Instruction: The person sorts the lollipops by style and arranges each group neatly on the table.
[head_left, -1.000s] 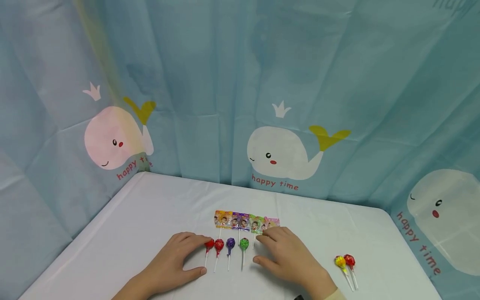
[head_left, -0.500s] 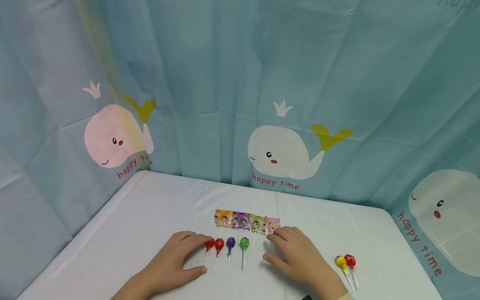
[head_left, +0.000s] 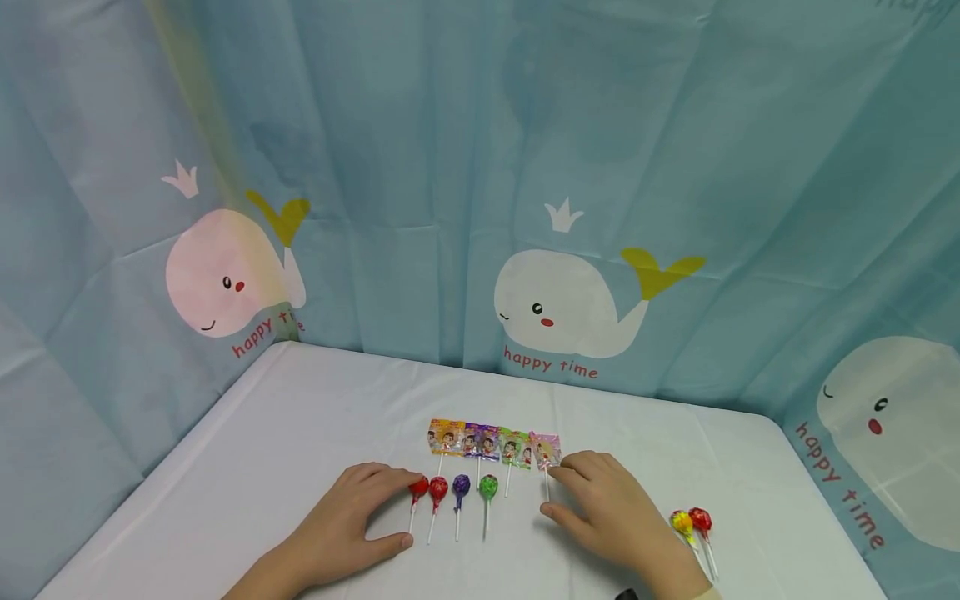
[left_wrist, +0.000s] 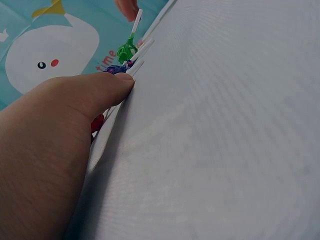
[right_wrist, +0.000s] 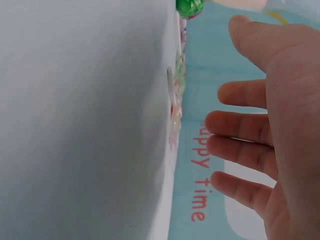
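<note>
My left hand (head_left: 341, 521) rests on the white table with its index fingertip on the leftmost red lollipop (head_left: 419, 487) and its thumb apart from the stick. Beside that lie a second red lollipop (head_left: 438, 490), a purple one (head_left: 461, 486) and a green one (head_left: 489, 487) in a row. Behind is a row of flat-wrapped lollipops: orange (head_left: 447, 437), purple (head_left: 481, 442), green (head_left: 516, 447) and pink (head_left: 547, 450). My right hand (head_left: 611, 508) hovers by the pink one's stick; the right wrist view shows its fingers (right_wrist: 240, 125) spread and holding nothing.
To the right of my right hand, a yellow lollipop (head_left: 682, 523) and a red lollipop (head_left: 701, 521) lie side by side, the yellow one's stick partly behind my wrist. A blue curtain (head_left: 405, 167) with printed whales hangs along the back of the white table (head_left: 315, 408).
My right hand has moved to the right, away from the flat green lollipop, uncovering the flat pink lollipop and its stick. The left hand stays at the leftmost red lollipop.
</note>
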